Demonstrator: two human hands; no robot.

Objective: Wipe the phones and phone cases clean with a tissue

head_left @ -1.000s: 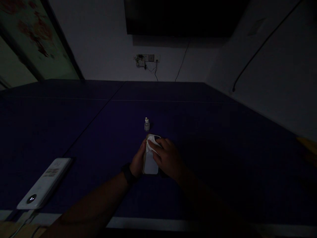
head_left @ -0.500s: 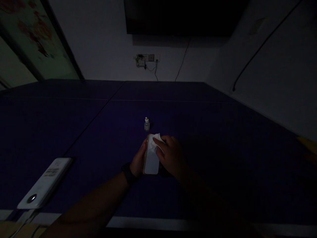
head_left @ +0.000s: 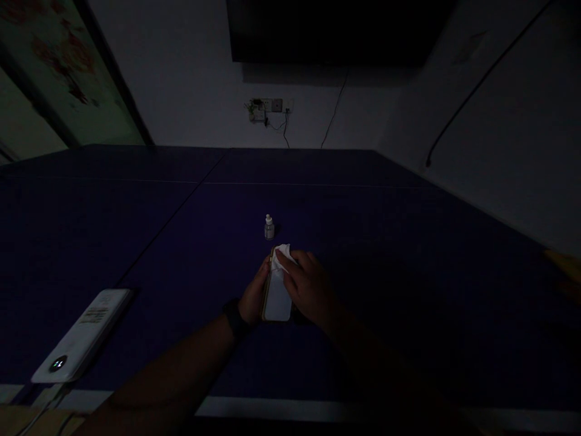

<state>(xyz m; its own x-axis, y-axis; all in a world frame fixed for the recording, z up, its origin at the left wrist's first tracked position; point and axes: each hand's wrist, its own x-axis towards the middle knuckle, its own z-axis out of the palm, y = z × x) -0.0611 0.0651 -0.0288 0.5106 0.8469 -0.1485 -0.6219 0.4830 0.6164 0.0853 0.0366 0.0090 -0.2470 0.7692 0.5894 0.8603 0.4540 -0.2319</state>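
Observation:
My left hand (head_left: 253,298), with a dark band on its wrist, is closed around the left edge of a phone (head_left: 278,301). The phone's pale screen faces up, and a thin brownish rim runs round it. My right hand (head_left: 309,286) presses a crumpled white tissue (head_left: 282,257) onto the upper part of the screen, fingers closed on it. Part of the phone's right side is hidden by this hand. Just beyond the phone stands a small dropper bottle (head_left: 269,229), upright, with a white cap and a label.
A white power bank (head_left: 86,333) with a lit round display and cables lies at the left on the dark blue table (head_left: 181,254). Behind the table are wall sockets (head_left: 267,106) with cords and a dark television (head_left: 340,30). Light is very dim.
My right hand and the tissue have shifted slightly left across the top of the screen. My left hand and the bottle stay in place.

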